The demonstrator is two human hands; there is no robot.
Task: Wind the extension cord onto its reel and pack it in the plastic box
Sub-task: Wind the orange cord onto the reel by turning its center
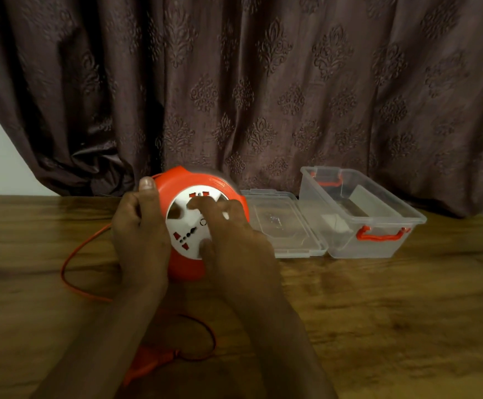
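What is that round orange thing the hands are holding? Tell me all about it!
It is an extension cord reel: a round orange plastic case with a white socket face. It stands tilted on the wooden table. The left hand grips its left edge; the right hand presses fingers on its face. A thin orange cord trails from it.

Head camera, close, looking forward-down over table (pixel 378 312) toward curtain (pixel 263 82).
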